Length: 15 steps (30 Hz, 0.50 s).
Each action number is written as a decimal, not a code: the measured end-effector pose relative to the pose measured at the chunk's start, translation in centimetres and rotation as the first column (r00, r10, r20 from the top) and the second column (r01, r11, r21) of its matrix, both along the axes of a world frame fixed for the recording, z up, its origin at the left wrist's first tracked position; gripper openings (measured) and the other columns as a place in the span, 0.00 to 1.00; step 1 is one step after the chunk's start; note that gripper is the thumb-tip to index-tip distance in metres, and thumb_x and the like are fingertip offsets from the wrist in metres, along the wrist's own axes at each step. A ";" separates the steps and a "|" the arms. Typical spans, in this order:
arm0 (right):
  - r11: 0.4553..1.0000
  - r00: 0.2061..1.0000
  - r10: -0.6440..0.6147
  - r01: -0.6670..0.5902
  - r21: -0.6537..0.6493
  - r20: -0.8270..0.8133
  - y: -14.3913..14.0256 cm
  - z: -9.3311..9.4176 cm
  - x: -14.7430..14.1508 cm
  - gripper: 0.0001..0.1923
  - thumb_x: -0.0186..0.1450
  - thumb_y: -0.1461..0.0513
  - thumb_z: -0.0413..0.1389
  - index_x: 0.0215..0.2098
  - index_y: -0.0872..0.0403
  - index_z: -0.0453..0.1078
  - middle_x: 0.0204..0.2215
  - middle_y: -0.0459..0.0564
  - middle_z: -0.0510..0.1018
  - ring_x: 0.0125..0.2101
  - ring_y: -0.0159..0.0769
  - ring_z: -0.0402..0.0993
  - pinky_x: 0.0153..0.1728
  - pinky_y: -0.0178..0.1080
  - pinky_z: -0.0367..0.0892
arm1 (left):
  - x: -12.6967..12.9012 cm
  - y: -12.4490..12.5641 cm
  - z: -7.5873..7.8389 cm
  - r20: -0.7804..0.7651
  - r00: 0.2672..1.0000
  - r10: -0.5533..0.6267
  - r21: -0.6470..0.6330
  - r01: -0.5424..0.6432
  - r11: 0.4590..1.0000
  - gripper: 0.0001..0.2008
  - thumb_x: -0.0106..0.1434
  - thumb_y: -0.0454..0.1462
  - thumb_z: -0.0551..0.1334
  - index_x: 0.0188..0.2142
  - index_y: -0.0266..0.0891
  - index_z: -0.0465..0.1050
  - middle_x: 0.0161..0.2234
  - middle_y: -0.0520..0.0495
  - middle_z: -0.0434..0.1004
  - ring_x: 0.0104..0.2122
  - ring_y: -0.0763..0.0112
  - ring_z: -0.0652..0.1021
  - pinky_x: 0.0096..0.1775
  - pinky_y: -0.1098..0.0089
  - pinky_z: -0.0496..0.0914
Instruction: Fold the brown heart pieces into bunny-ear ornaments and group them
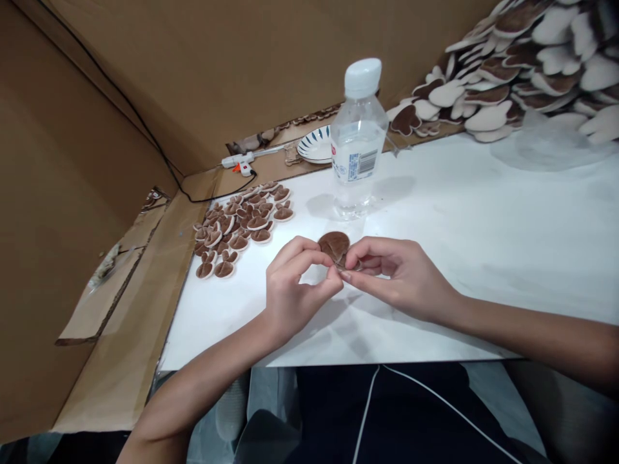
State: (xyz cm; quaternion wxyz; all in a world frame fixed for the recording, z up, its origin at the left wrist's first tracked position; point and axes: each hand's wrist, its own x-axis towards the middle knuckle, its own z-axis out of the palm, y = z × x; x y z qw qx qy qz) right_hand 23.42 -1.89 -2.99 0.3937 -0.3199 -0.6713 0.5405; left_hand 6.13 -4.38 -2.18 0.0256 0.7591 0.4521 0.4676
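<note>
Between my two hands, a small brown plush piece (334, 245) with a rounded top is held just above the white table (483, 251). My left hand (300, 280) pinches its left and lower edge between thumb and forefinger. The thumb and fingertips of my right hand (401, 274) close on its lower right side, and these fingers hide part of it. To the left lies a cluster of brown plush pieces with pale edges (239, 222), many with small ear-like lobes. A clear plastic bottle (358, 142) with a white cap stands upright just beyond my hands.
A white glue gun (239, 161) with an orange trigger and black cord lies on cardboard at the back, near a striped plate (316, 145). A large heap of brown and white plush cutouts (527, 71) fills the back right. Cardboard walls (203, 71) enclose the table.
</note>
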 end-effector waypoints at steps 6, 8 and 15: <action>1.000 1.000 -0.004 0.004 0.009 0.016 0.0 0.1 0.0 0.03 0.57 0.63 0.61 0.30 0.53 0.71 0.30 0.45 0.76 0.31 0.33 0.74 0.35 0.36 0.72 | 0.0 0.0 -0.1 -0.034 0.999 0.021 0.039 -0.020 0.999 0.04 0.52 0.28 0.63 0.26 0.38 0.71 0.26 0.51 0.69 0.28 0.75 0.71 0.30 0.73 0.67; 1.000 1.000 -0.002 0.001 0.017 0.021 0.0 0.1 0.0 0.03 0.57 0.64 0.61 0.30 0.53 0.71 0.30 0.45 0.75 0.31 0.33 0.74 0.35 0.36 0.72 | 0.0 0.1 -0.3 -0.040 0.999 0.030 0.070 -0.027 0.997 0.04 0.52 0.28 0.63 0.26 0.38 0.71 0.26 0.51 0.69 0.28 0.75 0.71 0.30 0.73 0.68; 0.999 0.999 0.009 -0.010 0.037 0.037 -0.1 0.0 0.1 0.03 0.57 0.67 0.59 0.30 0.54 0.71 0.28 0.44 0.74 0.30 0.30 0.73 0.35 0.33 0.70 | -0.3 0.3 -0.6 -0.085 0.996 0.030 0.107 -0.021 0.994 0.04 0.52 0.29 0.63 0.27 0.37 0.71 0.28 0.50 0.69 0.29 0.74 0.72 0.31 0.73 0.68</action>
